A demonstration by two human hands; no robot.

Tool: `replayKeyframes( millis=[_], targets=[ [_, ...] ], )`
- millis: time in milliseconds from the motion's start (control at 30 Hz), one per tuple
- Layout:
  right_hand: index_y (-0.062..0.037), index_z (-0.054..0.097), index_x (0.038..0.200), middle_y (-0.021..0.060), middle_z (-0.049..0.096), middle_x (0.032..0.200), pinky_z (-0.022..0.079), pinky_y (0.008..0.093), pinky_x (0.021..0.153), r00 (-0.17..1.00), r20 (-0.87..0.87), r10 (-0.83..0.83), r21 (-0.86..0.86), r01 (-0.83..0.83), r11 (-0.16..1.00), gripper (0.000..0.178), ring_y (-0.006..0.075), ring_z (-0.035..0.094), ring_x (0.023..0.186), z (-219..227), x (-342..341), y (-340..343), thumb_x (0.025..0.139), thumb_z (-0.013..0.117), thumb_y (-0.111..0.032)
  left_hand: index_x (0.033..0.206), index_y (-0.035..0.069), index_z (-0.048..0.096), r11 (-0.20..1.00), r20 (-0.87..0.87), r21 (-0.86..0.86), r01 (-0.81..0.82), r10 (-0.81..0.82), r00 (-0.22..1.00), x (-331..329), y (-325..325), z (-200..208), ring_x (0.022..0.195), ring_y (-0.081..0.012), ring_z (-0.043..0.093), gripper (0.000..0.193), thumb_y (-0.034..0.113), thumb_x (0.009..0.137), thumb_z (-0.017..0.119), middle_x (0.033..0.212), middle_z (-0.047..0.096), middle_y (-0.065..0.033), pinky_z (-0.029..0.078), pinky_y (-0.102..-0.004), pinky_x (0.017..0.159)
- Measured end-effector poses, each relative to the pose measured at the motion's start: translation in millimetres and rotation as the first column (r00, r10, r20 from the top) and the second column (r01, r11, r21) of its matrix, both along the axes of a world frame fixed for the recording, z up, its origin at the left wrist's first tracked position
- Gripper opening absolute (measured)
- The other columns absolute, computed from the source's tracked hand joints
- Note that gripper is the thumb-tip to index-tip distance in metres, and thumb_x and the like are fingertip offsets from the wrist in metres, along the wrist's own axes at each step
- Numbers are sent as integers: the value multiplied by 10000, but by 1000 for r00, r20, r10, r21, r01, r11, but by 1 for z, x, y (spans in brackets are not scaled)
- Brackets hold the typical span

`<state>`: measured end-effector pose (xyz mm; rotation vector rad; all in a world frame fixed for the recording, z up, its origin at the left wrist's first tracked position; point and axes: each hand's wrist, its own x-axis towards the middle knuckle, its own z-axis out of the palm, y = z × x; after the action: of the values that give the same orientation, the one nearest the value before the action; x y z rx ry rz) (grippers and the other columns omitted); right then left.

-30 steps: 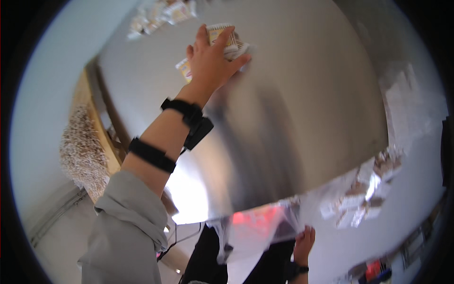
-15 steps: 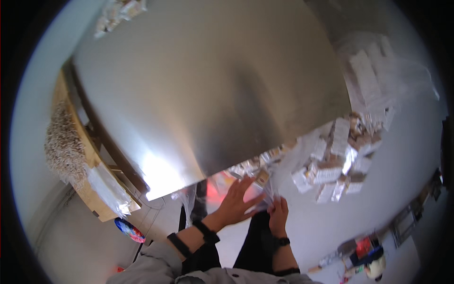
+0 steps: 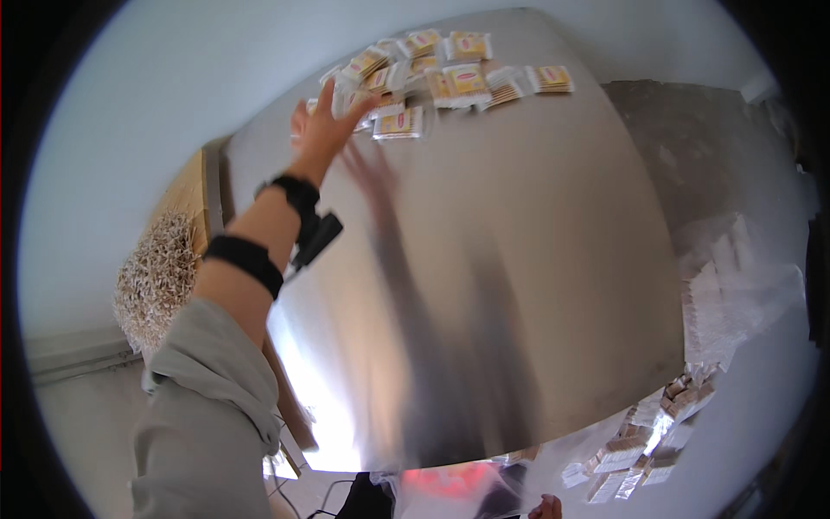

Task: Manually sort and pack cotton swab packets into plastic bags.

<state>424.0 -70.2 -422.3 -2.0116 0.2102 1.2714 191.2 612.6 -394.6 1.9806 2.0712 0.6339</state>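
Observation:
My left hand (image 3: 324, 130) reaches to the far end of the metal table, fingers spread, holding nothing. It is at the left side of a group of small clear packets (image 3: 399, 123) with yellow and red labels; whether it touches any is unclear. Several more packets (image 3: 467, 82) lie in a loose cluster to its right. Only the fingers of my right hand (image 3: 546, 508) show at the lower edge, curled beside a clear plastic bag (image 3: 389, 493); the pinch on the bag is mostly cut off by the frame.
The shiny metal table (image 3: 519, 259) stretches before me. To its left, a heap of thin pale sticks (image 3: 160, 281) rests on a wooden board (image 3: 186, 186). Beyond the right edge lie many wrapped bundles (image 3: 622, 454) and a large bag of white packs (image 3: 722, 298).
My left hand has left the bag at the near edge and reached far forward to the labelled packets. The view has tilted forward, bringing the packets in; my right hand stays low.

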Motion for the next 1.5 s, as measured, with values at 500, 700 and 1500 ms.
replayKeyframes(
  millis=[500, 700, 1500],
  targets=[
    [-40, 524, 994, -24, 389, 646, 327, 224, 535, 977, 39, -211, -76, 214, 974, 181, 74, 358, 585, -9, -12, 16, 926, 442, -186, 1319, 237, 382, 814, -127, -109, 570, -580, 805, -13, 54, -31, 1223, -400, 294, 877, 782, 637, 469, 1318, 366, -217, 277, -438, 995],
    [-35, 546, 980, -28, 394, 649, 334, 220, 541, 974, 39, -225, -51, 226, 973, 174, 71, 362, 579, 22, 4, -2, 916, 463, -173, 1281, 306, 432, 876, -98, -93, 473, -481, 871, 32, -74, -46, 1195, -409, 345, 737, 659, 654, 591, 1343, 265, -193, 252, -515, 988],
    [-6, 560, 996, -31, 445, 632, 365, 180, 526, 888, -172, -426, 178, 454, 873, 192, 42, 402, 547, -29, 24, 5, 891, 497, -153, 1225, 237, 504, 733, 62, -257, 630, -638, 768, 101, -456, -32, 1244, -444, 211, 659, 270, 602, 715, 1365, 222, -196, 176, -600, 994]
  ],
)
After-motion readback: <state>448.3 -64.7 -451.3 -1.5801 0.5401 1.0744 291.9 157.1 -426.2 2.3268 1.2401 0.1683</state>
